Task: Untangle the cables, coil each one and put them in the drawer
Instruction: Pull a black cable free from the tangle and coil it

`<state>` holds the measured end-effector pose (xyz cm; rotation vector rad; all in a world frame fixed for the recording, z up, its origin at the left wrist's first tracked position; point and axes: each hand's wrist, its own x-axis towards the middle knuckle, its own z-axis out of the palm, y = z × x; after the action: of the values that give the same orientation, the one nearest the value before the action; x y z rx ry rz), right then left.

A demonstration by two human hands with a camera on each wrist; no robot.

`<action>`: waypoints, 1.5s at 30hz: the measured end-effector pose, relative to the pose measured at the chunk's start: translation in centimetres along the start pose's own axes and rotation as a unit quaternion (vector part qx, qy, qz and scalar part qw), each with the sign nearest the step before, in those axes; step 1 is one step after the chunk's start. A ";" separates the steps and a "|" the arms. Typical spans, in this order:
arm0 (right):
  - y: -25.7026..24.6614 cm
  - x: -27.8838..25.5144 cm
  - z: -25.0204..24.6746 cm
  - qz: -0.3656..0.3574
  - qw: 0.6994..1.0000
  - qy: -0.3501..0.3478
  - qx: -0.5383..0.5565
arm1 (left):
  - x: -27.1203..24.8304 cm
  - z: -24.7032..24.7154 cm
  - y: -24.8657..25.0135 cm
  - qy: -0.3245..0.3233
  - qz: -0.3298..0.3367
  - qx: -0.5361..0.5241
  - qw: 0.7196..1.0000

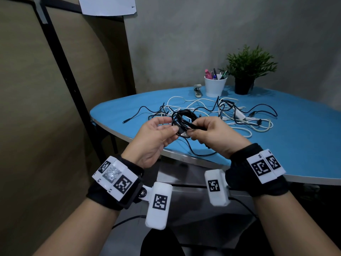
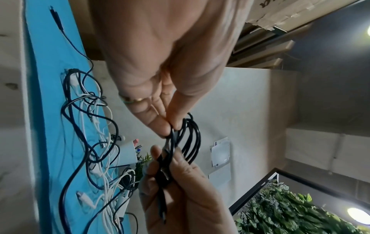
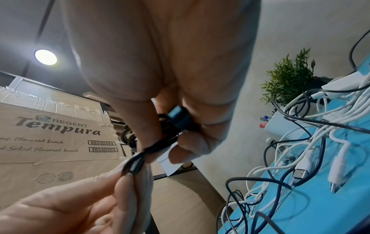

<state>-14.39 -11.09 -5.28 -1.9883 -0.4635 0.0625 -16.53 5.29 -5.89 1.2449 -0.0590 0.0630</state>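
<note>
A black cable wound into a small coil [image 1: 182, 120] hangs in the air above the near edge of the blue table [image 1: 295, 137]. My left hand [image 1: 156, 133] pinches one side of the coil [image 2: 190, 134] between thumb and fingertips. My right hand [image 1: 206, 130] grips the coil's other side together with a plug [image 3: 178, 117]. A loose tail of this cable [image 1: 195, 150] droops onto the table edge below. Behind the hands lies a tangle of white and black cables [image 1: 227, 111]. No drawer is in view.
A white cup of pens [image 1: 215, 85], a potted plant [image 1: 245, 71] and a small stapler [image 1: 197, 90] stand at the table's far side. Cardboard panels [image 1: 36, 89] and a black frame post [image 1: 62, 61] rise at the left.
</note>
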 end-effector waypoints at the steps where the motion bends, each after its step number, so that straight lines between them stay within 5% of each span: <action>1: 0.0 0.0 0.0 -0.003 1.000 0.000 0.004 | 0.0 0.0 0.0 -0.010 -0.014 -0.001 1.000; 5: 0.1 0.0 0.3 -0.016 1.000 0.002 0.022 | -0.2 0.1 0.2 -0.045 -0.050 0.039 0.997; 21: 0.0 0.1 0.4 -0.027 0.999 -0.016 0.008 | 0.0 -0.1 0.4 -0.012 -0.050 -0.005 0.999; 29: 0.1 0.1 0.4 -0.012 0.999 0.007 -0.033 | -0.4 -0.6 1.1 -0.086 -0.078 0.099 0.988; 34: -0.5 0.0 0.5 -0.014 0.997 -0.001 -0.080 | -0.4 -0.5 1.4 -0.062 -0.109 0.150 0.981; 40: -1.0 -0.4 0.6 0.012 0.997 -0.017 0.072 | -0.1 -0.6 1.6 -0.031 -0.116 0.152 0.981; 45: -1.0 -0.4 0.6 -0.012 1.000 -0.001 0.028 | -0.1 -0.7 1.6 -0.034 -0.127 0.152 0.980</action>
<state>-15.18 -10.35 -4.78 -1.9271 -0.4824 0.0609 -16.78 6.46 -4.64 1.5520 0.0532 -0.1997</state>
